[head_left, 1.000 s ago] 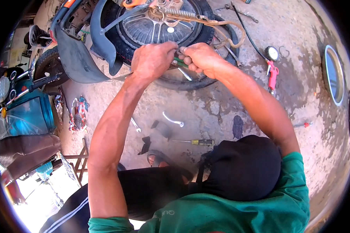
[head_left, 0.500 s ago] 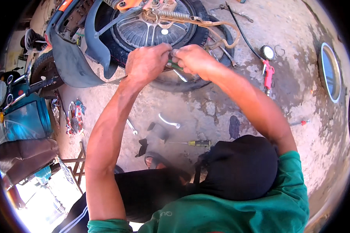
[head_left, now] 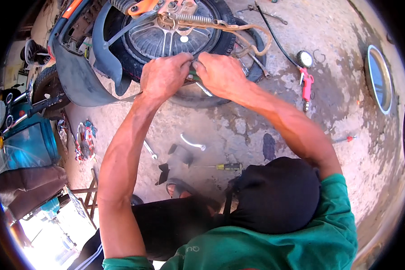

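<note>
Both of my hands meet at the near edge of a motorbike wheel's black tyre (head_left: 127, 58), below its ribbed grey hub (head_left: 168, 38). My left hand (head_left: 164, 76) is closed, its fingers curled down out of sight. Close beside it, my right hand (head_left: 218, 74) is closed too, thumb toward the left hand. What the fingers grip is hidden under the knuckles. A bit of green shows between the wrists, and a shiny metal tool (head_left: 204, 89) pokes out below. Another tyre (head_left: 200, 101) lies flat on the floor under the wheel.
Left of the wheel hangs a dark mudguard (head_left: 83, 81). A pink inflator gun (head_left: 306, 85) with a round gauge (head_left: 304, 59) lies at right, beyond it a silver-rimmed basin (head_left: 379, 78). Nearer are a curved metal lever (head_left: 192, 142), a spanner (head_left: 150, 150) and a screwdriver (head_left: 229, 166).
The view has shifted slightly, so the whole scene sits a little further left. My right hand has turned over, knuckles now up, and its fingertips no longer show. Both hands stay at the tyre edge.
</note>
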The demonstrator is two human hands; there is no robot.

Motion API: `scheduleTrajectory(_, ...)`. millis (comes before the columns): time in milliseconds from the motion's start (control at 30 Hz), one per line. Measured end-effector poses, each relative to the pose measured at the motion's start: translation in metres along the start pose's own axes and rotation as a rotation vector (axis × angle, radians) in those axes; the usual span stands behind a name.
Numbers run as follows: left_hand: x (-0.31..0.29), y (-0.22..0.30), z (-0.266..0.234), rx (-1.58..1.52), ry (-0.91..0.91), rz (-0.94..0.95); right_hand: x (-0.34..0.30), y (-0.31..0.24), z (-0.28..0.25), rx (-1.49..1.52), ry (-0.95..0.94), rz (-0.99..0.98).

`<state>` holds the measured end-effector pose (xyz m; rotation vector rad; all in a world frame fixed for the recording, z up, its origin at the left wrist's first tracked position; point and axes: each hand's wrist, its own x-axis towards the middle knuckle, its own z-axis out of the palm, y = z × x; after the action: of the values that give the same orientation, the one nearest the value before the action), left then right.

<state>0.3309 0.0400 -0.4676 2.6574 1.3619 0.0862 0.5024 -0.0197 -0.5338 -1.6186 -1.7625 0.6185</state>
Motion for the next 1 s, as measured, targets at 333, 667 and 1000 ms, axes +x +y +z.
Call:
scheduleTrajectory(333,0.001,0.002,-0.003,-0.05,-0.003,-0.049,0.006,-0.016,-0.019,-0.044,-0.138,0.146)
scheduleTrajectory(667,0.008,0.0,-0.002,-0.07,-0.041,-0.08,0.024,0.007,-0.003,0.542,-0.272,0.472)
scheduleTrajectory(1000,0.009,0.003,-0.008,-0.068,-0.073,-0.115,0.004,-0.01,-0.012,0.073,0.005,0.081)
